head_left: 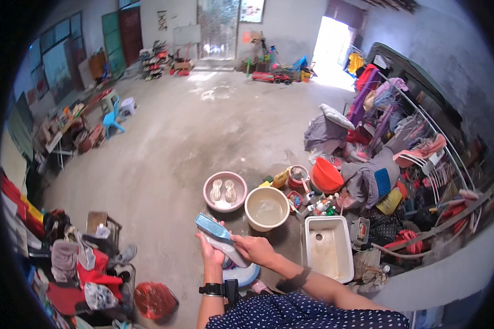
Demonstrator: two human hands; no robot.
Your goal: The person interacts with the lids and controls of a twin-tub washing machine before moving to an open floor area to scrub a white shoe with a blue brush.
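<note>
My left hand [212, 251] holds a pale grey-white shoe [224, 248] from below, its outline partly covered. My right hand [253, 249] grips the handle of a blue scrubbing brush [212, 227], which lies along the top of the shoe. Just beyond, a pink-rimmed basin [214, 208] holds a pair of pale shoes or insoles [230, 191] in water. To its right stands a cream basin [287, 214] with cloudy water. Below my hands, a blue-and-white basin [249, 279] is partly hidden by my arms.
A white sink [350, 246] lies on the floor at the right. Bottles [321, 206], a red basin [328, 174] and a red dipper [298, 176] crowd beside the cream basin. Clothes hang on a metal rack [420, 109] at the right. A red plastic bag [154, 300] stands at lower left.
</note>
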